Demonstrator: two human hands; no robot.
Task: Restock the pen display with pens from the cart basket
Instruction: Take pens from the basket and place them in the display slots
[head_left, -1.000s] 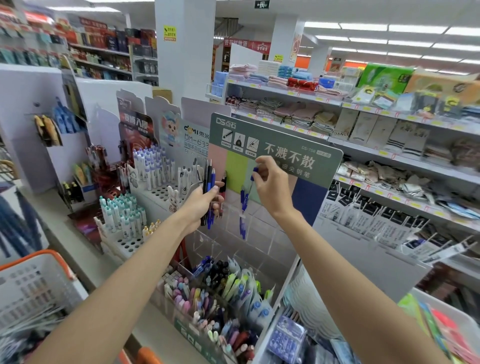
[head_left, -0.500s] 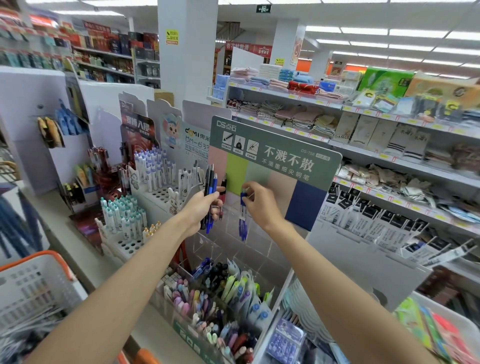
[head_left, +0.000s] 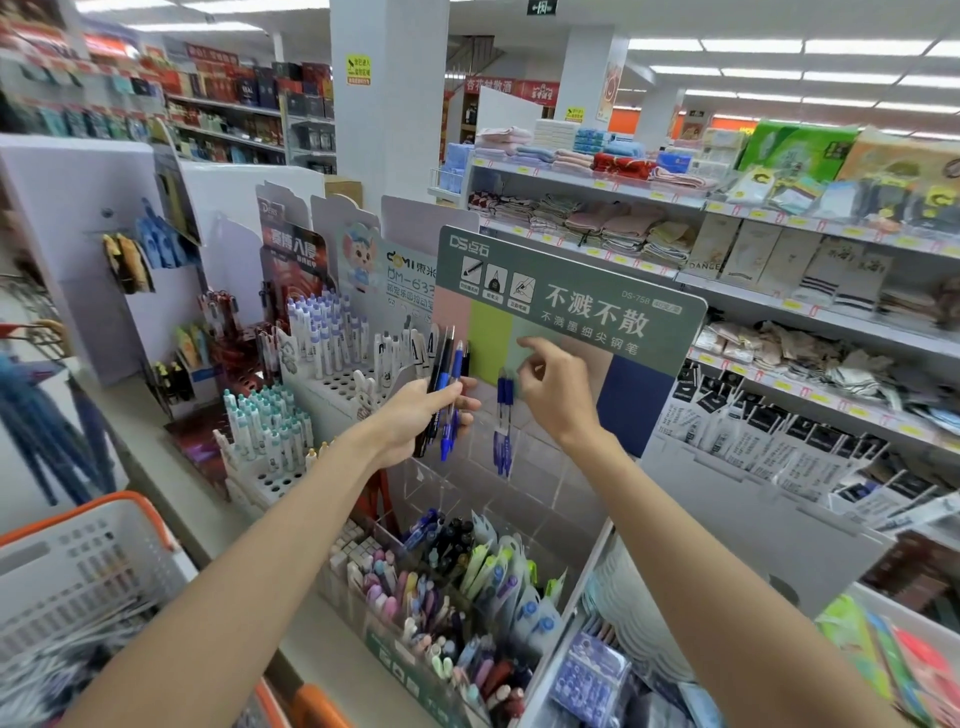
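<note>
**Change:** the right hand (head_left: 558, 400) has come off the caps of the blue pens (head_left: 502, 415) and shifted toward 3 o'clock of them. The left hand (head_left: 415, 421) keeps its bundle as before.

**Item 1, pen display (head_left: 571, 291):** green header card at centre frame. Clear pockets (head_left: 540, 467) sit below it at 6 o'clock.

**Item 2, blue pens:** upright in a clear pocket, caps up, between the two hands.

**Item 3, right hand:** fingers (head_left: 524, 345) loosely curled, index raised, nothing held. The thumb tip is just beside the pen caps, and contact cannot be told.

**Item 4, left hand:** at 9 o'clock of the blue pens, fingers (head_left: 464, 402) wrapped round a bundle of pens (head_left: 445, 379). The bundle is black and blue barrels, tips down and tilted slightly.

**Item 5, cart basket (head_left: 111, 506):** white mesh with an orange rim, at 8 o'clock of the frame and well apart from the display. Its contents are blurred.

**Item 6, lower tray (head_left: 395, 652):** at 6 o'clock, packed with mixed coloured pens.

**Item 7, white-capped pen rack (head_left: 322, 338):** at 9 o'clock of the display, on the tabletop (head_left: 161, 467).

**Item 8, folded towels (head_left: 608, 223):** on a shelf at 1 o'clock.
</note>
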